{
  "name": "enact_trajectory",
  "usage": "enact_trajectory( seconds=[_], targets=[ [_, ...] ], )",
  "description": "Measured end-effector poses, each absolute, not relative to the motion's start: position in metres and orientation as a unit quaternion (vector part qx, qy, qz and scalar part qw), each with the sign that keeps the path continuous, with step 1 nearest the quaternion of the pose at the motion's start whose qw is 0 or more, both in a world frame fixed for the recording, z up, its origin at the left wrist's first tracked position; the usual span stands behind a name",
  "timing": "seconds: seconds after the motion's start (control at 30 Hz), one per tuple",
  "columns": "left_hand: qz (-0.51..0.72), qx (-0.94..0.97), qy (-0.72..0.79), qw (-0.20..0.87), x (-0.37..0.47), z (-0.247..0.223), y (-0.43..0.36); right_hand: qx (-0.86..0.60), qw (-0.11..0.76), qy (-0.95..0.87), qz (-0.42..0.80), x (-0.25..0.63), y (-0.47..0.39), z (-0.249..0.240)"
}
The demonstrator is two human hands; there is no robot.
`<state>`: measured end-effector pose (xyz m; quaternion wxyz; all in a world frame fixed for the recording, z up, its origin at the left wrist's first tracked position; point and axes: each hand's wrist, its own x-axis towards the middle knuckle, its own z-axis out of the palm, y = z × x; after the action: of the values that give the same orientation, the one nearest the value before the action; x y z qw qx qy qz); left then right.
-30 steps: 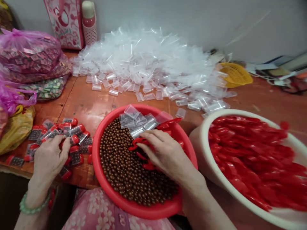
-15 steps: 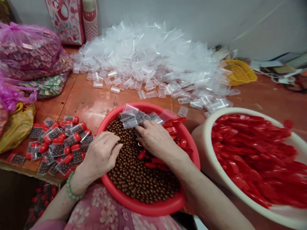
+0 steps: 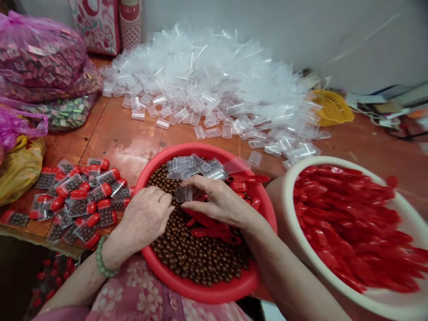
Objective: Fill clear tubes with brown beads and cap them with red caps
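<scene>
Across a worn reddish-brown counter (image 3: 115,131), before a plain grey wall (image 3: 334,40): a broad heap of empty sleeves (image 3: 207,84), with a yellow basket (image 3: 336,108) at its right end. At far left, a stuffed purple bag (image 3: 43,62); nearer, a loose pile of red-capped cases (image 3: 77,206). At the near edge, a red basin (image 3: 203,294) of brown balls (image 3: 203,261) beside a cream tub (image 3: 288,196) of red pieces (image 3: 344,223). Over the basin, a clear sleeve (image 3: 183,194) gripped between thumb and fingers of the right hand (image 3: 222,200); left hand (image 3: 145,216) curled alongside, contents impossible to tell.
</scene>
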<state>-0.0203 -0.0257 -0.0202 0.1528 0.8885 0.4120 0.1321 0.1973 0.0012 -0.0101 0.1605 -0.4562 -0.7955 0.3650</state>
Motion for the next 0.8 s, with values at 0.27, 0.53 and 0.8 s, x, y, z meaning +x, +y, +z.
enact_trajectory(
  seconds=[0.27, 0.53, 0.8],
  targets=[
    [0.246, 0.858, 0.414, 0.179, -0.024, -0.025, -0.025, -0.479, 0.019, -0.850, 0.220, 0.194, -0.002, -0.006],
    [0.136, 0.852, 0.479, 0.161, -0.005, -0.028, -0.028, -0.471, -0.125, -0.873, 0.022, 0.166, -0.003, -0.007],
    [0.126, 0.844, 0.474, 0.217, 0.003, -0.040, -0.026, -0.550, -0.061, -0.814, 0.179, 0.148, -0.007, -0.023]
  ],
)
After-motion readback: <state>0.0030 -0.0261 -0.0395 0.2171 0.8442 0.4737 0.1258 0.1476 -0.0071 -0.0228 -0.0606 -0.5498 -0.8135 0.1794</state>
